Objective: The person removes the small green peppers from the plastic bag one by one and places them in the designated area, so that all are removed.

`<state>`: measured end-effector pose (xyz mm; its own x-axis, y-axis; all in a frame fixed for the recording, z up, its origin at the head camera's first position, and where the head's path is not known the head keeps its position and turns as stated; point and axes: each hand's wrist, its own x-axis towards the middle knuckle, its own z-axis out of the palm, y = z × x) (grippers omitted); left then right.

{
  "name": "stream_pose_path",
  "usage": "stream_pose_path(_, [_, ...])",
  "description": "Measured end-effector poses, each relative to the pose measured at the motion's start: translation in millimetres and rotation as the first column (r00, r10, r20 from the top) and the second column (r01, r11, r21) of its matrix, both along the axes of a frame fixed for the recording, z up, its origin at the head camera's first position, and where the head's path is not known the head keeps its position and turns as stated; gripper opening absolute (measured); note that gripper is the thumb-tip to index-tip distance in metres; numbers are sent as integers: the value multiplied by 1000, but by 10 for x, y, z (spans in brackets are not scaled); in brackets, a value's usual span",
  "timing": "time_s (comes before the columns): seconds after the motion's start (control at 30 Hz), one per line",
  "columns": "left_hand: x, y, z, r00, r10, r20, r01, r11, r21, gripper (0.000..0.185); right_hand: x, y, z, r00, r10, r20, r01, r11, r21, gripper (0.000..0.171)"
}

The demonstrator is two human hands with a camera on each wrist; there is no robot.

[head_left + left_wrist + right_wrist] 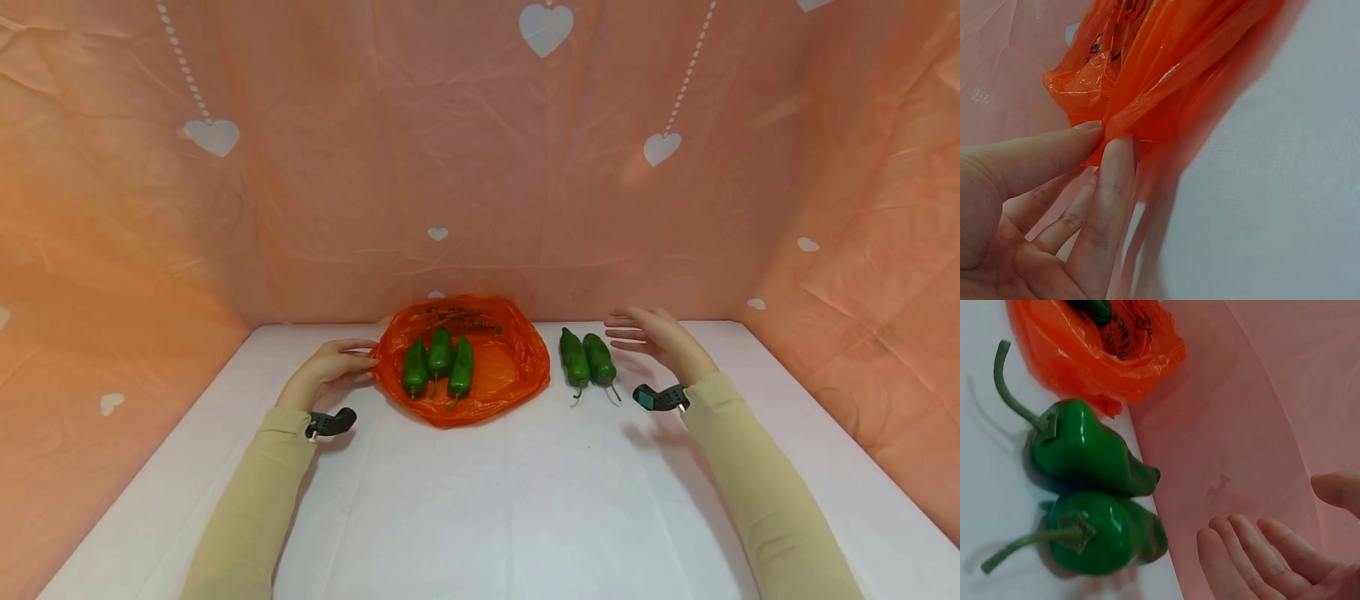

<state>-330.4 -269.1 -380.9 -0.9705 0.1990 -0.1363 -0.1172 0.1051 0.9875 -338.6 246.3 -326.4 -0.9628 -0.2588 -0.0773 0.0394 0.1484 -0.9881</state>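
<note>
An orange plastic bag (495, 367) lies with its mouth spread wide on the white table, and three green peppers (461, 367) rest inside it. My left hand (330, 367) pinches the left edge of the bag between thumb and index finger, as the left wrist view shows up close. Two more green peppers (1085, 450) lie side by side to the right of the bag, their curved stems toward me. My right hand (652, 333) hovers just right of them with fingers extended and nothing in it; its fingertips (1207, 537) are apart from the peppers.
A pink-orange sheet (480, 167) with white hearts hangs behind and on both sides. The white table (480, 508) ends at this sheet, close behind the bag and peppers. Black bands (330, 422) with small cameras sit on both wrists.
</note>
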Motion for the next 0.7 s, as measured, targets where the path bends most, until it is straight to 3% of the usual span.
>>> stream_pose_path(0.27, [-12,-13,13,1000,-25,1,25,1000,-4,50,-28,-159,17,1000,14,-19,-14,1000,-17,58])
stream_pose_path(0.47, [-6,-14,23,1000,-18,-7,18,999,-48,50,-104,-315,36,1000,14,21,-13,999,-43,56])
stream_pose_path(0.7, [-1,-27,17,999,-38,-8,38,999,-31,51,-122,-489,53,999,40,35,-39,998,-45,55])
